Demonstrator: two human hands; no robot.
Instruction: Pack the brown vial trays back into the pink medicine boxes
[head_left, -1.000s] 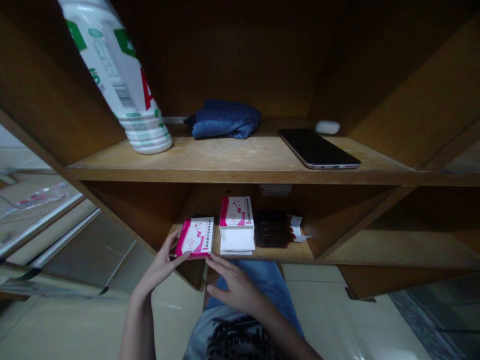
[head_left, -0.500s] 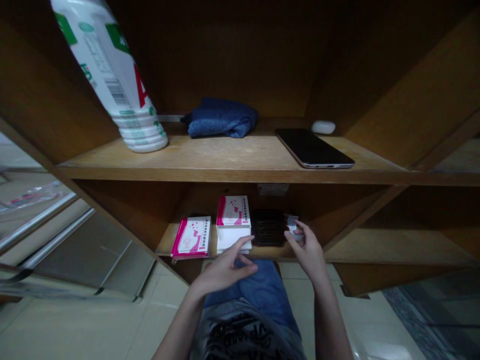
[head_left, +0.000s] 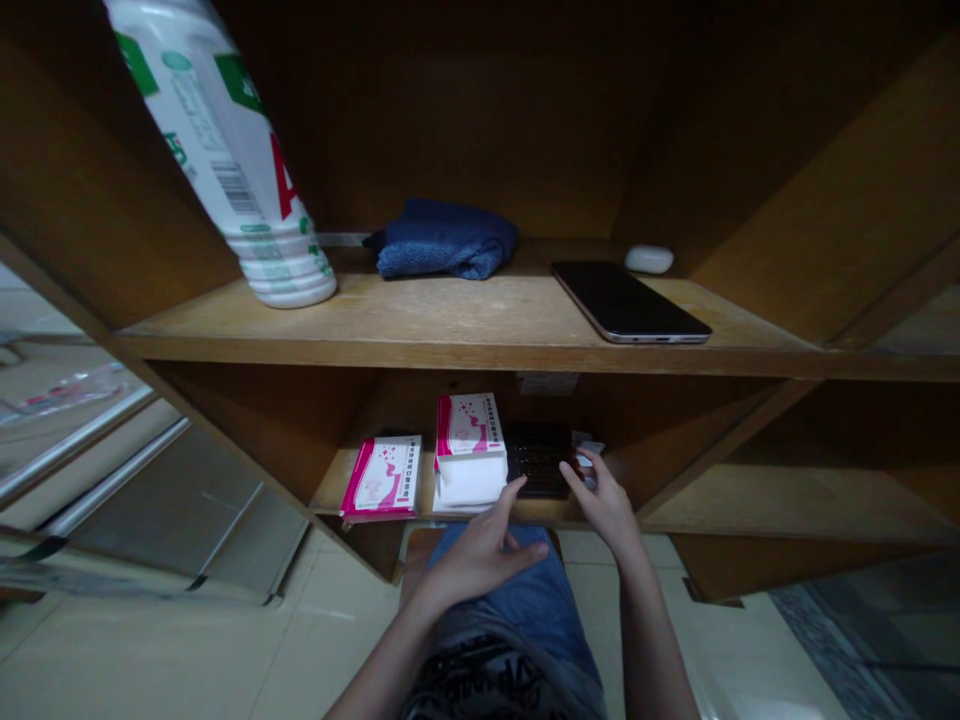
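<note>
A black ribbed tray (head_left: 541,460) lies on the lower shelf, right of an opened pink-and-white box (head_left: 471,425) whose white flap hangs toward me. My right hand (head_left: 606,505) reaches the tray's right end, thumb and finger closed about something small and brownish, too dim to name. White paper-like pieces (head_left: 592,446) show just behind those fingertips. My left hand (head_left: 491,555) is held open in front of the shelf, fingers stretched and thumb apart. Its fingertips come close to the tray's near left corner; whether they touch I cannot tell.
Another pink-and-white box (head_left: 384,478) lies at the lower shelf's left. Above stand a white bottle (head_left: 247,190), a folded blue towel (head_left: 448,240), a black phone (head_left: 630,302) and a small white case (head_left: 649,260). The upper shelf's edge (head_left: 480,355) overhangs the boxes.
My left hand has moved right and slightly down, baring more of the opened box's white flap. My right hand has shifted a little left over the tray's end.
</note>
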